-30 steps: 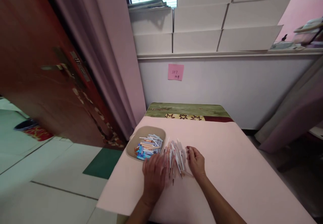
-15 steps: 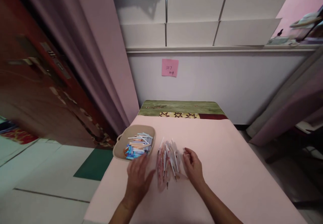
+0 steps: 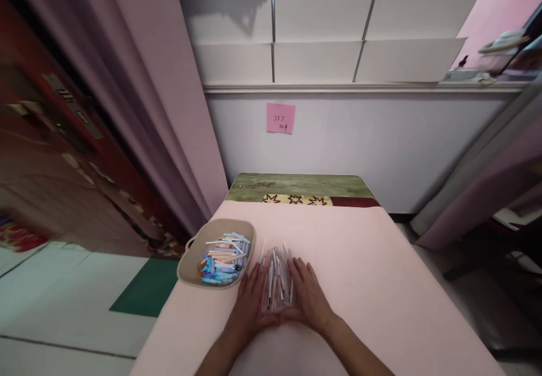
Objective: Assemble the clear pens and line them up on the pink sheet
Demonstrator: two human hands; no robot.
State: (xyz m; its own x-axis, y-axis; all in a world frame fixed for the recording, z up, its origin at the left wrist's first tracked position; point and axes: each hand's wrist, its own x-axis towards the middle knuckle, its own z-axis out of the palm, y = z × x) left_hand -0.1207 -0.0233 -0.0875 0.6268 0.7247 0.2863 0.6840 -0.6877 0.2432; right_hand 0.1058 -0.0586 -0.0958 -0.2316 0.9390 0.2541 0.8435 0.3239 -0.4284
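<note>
A loose pile of slim white and pinkish pens (image 3: 276, 277) lies on the pink tabletop, dark tips pointing towards me. Along its left side rests my left hand (image 3: 250, 300), fingers stretched forward. My right hand (image 3: 308, 294) lies against the right side, its fingers also straight. Both thumbs meet at the near end of the pile, so the hands frame it from three sides. Parts of the outer pens are hidden by the fingers. Left of my left hand stands a beige basket (image 3: 189, 257) with blue, white and orange pens (image 3: 226, 257) in it.
A pink cover (image 3: 359, 285) lies over the table, leaving a green patterned strip (image 3: 296, 181) at the far edge. Behind it is a wall with a pink note (image 3: 280, 118). A curtain (image 3: 139, 110) and a red door (image 3: 63, 133) stand at left.
Both hands have come inward and now touch the pile from its two sides, thumbs together. The pens lie closer together. The view has shifted slightly.
</note>
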